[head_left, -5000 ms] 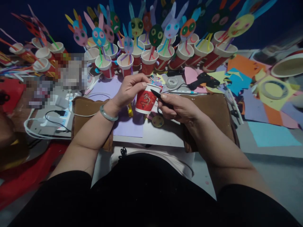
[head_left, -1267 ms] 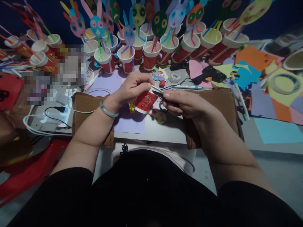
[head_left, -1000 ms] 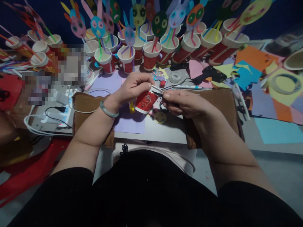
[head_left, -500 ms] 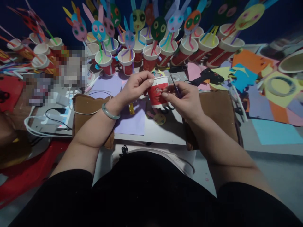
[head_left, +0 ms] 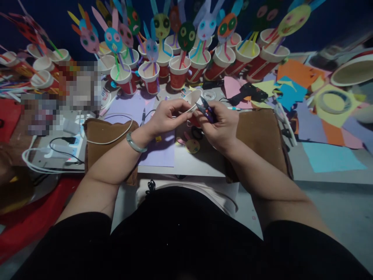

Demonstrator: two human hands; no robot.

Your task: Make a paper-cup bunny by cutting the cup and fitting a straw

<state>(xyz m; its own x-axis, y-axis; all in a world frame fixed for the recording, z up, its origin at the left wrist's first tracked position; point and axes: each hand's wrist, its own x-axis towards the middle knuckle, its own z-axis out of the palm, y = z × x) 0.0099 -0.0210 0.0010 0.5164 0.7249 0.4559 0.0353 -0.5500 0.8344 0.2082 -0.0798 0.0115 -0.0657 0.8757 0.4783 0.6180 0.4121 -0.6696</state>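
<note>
Cup (head_left: pixel 193 98) sits between both hands, now tipped mouth-up; half a second ago its red side showed. Left hand (head_left: pixel 168 114): fingers clamped on rim. Right hand (head_left: pixel 223 125): fingers clamped on snips (head_left: pixel 208 112), blades by cup, rim seemingly within reach.

Low room opens from the near edge of the surface (head_left: pixel 204 165) between left cushion (head_left: pixel 99 133) and right cushion (head_left: pixel 258 134), over the flat rabbit cutout (head_left: pixel 192 146); left grip (head_left: pixel 169 115) and right grip (head_left: pixel 223 124), close together, block its far end; cups (head_left: pixel 179 76) wall the back; a white cable (head_left: pixel 107 143) loops over the left cushion; paper scraps (head_left: pixel 291 91) crowd the right.
</note>
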